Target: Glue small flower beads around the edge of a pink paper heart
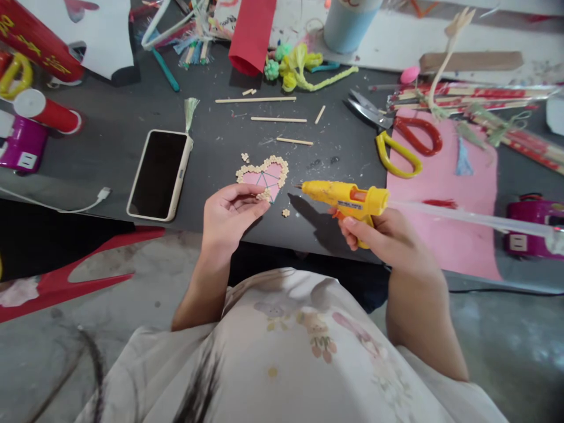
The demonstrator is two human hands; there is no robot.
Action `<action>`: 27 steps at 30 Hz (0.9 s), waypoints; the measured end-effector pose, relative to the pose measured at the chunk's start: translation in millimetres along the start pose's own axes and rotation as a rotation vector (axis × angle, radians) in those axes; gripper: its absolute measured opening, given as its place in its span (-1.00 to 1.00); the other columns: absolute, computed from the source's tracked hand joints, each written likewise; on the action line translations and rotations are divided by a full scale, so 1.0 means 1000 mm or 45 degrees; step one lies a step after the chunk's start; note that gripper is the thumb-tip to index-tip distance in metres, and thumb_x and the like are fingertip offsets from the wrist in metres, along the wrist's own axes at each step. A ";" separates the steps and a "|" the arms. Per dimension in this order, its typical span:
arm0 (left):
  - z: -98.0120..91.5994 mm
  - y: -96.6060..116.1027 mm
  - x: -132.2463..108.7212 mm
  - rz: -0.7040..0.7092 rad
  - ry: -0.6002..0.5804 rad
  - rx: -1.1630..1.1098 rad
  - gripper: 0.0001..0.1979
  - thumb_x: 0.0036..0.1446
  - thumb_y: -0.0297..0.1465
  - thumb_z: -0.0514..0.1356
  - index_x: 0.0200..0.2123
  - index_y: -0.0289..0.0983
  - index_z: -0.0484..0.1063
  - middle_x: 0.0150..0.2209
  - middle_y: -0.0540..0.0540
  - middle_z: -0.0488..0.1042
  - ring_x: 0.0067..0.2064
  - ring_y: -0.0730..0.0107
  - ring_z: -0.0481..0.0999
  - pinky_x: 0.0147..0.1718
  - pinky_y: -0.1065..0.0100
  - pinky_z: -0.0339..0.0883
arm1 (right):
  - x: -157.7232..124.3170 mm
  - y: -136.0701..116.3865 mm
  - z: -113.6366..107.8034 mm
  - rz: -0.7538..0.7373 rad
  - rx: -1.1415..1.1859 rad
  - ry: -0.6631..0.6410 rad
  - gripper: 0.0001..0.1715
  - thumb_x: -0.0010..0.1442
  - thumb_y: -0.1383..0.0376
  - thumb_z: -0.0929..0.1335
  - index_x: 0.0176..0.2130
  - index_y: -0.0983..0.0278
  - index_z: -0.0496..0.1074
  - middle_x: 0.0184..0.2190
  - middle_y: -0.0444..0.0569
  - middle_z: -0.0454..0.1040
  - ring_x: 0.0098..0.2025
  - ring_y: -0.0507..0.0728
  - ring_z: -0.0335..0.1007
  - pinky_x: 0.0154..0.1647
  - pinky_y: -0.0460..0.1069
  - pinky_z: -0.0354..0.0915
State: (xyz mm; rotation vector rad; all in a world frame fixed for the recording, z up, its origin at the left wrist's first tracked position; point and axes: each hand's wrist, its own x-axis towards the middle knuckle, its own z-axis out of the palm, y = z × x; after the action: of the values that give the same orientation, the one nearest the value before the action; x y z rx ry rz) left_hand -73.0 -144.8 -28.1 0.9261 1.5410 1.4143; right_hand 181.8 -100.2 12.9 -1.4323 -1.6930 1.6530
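A pink heart-shaped piece [274,187] with dark lines across it lies on the dark table, its upper edge lined with small beige flower-shaped pieces [277,161]. Over its lower left side, my left hand [231,214] is closed in a pinch on a beige flower-shaped piece [264,196]; whether that piece touches the heart I cannot tell. My right hand [379,232] grips a yellow glue gun [343,197], its nozzle pointing left towards the heart, a little apart from it. A clear glue stick [467,215] sticks out behind the gun. One loose flower-shaped piece [286,212] lies below the heart.
Left of the heart lies a phone [159,174]. Thin wooden sticks [278,120] lie beyond it. At the right, scissors [399,135] with red and yellow handles overlap a pink sheet [440,235]. Purple devices [535,226] stand near the right edge and the far left.
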 end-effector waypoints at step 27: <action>0.015 0.009 -0.008 -0.084 -0.079 -0.496 -0.79 -0.08 -0.31 0.48 -0.33 -0.21 0.64 -0.41 -0.01 0.61 -0.43 0.57 0.59 -0.45 0.60 0.48 | -0.006 0.010 0.009 -0.169 0.464 -0.173 -0.68 0.25 0.05 0.36 -0.26 0.22 0.56 -0.49 -0.14 0.44 -0.55 -0.04 0.33 -0.58 -0.14 0.28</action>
State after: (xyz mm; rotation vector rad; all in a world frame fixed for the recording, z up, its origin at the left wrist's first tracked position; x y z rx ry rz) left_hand -55.8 -145.5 -18.8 0.6688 1.1806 1.5510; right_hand 180.3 -111.6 4.2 -1.0360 -1.4225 1.8981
